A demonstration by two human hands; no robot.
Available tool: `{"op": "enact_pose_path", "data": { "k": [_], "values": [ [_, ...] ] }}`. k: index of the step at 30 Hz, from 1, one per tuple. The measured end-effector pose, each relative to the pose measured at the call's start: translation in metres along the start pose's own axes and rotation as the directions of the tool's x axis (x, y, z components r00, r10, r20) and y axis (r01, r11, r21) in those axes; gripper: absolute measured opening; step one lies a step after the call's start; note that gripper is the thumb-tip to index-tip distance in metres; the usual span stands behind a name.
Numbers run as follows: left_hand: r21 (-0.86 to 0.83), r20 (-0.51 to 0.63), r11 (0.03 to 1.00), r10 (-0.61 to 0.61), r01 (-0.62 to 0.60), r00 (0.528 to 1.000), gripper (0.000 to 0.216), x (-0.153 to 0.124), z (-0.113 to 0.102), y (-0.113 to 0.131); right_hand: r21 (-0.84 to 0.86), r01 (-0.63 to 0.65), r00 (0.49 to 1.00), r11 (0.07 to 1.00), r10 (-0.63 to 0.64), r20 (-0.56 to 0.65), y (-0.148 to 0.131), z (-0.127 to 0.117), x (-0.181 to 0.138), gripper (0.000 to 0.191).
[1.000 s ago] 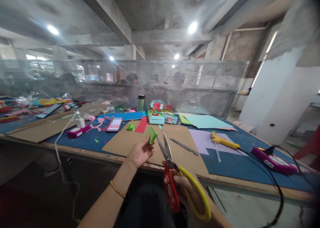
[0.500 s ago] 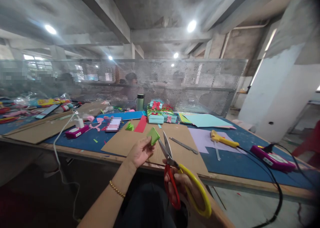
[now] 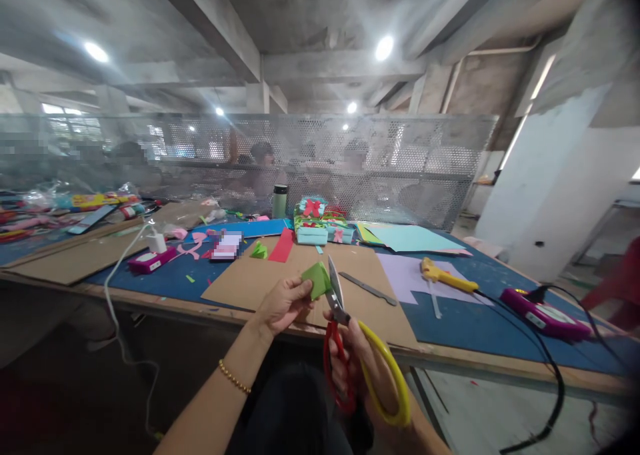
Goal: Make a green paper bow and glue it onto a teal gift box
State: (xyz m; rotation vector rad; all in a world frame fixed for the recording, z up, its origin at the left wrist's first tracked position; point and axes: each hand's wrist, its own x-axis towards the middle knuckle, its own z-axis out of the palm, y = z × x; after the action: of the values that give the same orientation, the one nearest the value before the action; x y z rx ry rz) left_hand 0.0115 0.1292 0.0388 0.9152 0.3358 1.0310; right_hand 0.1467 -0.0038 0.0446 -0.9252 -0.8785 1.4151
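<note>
My left hand (image 3: 286, 303) pinches a folded piece of green paper (image 3: 316, 280) above the cardboard sheet. In my right hand (image 3: 357, 355) is a pair of scissors (image 3: 341, 316) with one red and one yellow handle loop. The scissor blades point up and away from me and are parted, with the right edge of the green paper between them. Flat on the cardboard (image 3: 280, 288) lie a grey cutter blade (image 3: 367, 288), a red paper strip (image 3: 282, 244) and a small folded green piece (image 3: 259, 250).
At the right, a yellow glue gun (image 3: 450, 278) rests on lilac paper (image 3: 395, 275), its cord running to a purple power strip (image 3: 545, 316). Small decorated boxes (image 3: 313, 234) and a green bottle (image 3: 280, 202) stand behind the cardboard, before a perforated metal screen (image 3: 380, 175).
The scissors have come up to the green paper, and its edge now sits between the blades. My left hand has turned the paper slightly and shifted it right.
</note>
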Motion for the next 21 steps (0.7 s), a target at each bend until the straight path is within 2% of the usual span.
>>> {"op": "enact_pose_path", "data": {
  "k": [6,10,14,17,21],
  "values": [
    [0.014,0.01,1.0,0.022,-0.022,1.0,0.038,0.002,-0.002,-0.003,-0.055,0.024,1.0,0.998,-0.025,-0.014,0.006,-0.003,0.0,0.064],
    [0.036,0.015,0.999,0.001,-0.001,1.0,0.038,0.001,-0.004,-0.003,-0.114,0.111,0.992,0.987,-0.116,-0.039,0.002,-0.005,-0.004,0.067],
    [0.058,0.009,0.998,0.005,-0.006,1.0,0.038,-0.001,-0.004,-0.002,-0.252,0.203,0.963,0.946,-0.24,-0.124,-0.03,-0.021,-0.001,0.07],
    [0.085,0.003,0.996,0.007,-0.007,1.0,0.036,-0.002,-0.002,-0.002,-0.43,0.249,0.911,0.868,-0.361,-0.201,-0.065,-0.042,0.011,0.068],
    [0.164,-0.003,0.986,0.026,-0.025,1.0,0.036,-0.003,0.003,-0.004,-0.547,0.255,0.888,0.797,-0.417,-0.193,-0.087,-0.063,0.033,0.068]
  ]
}}
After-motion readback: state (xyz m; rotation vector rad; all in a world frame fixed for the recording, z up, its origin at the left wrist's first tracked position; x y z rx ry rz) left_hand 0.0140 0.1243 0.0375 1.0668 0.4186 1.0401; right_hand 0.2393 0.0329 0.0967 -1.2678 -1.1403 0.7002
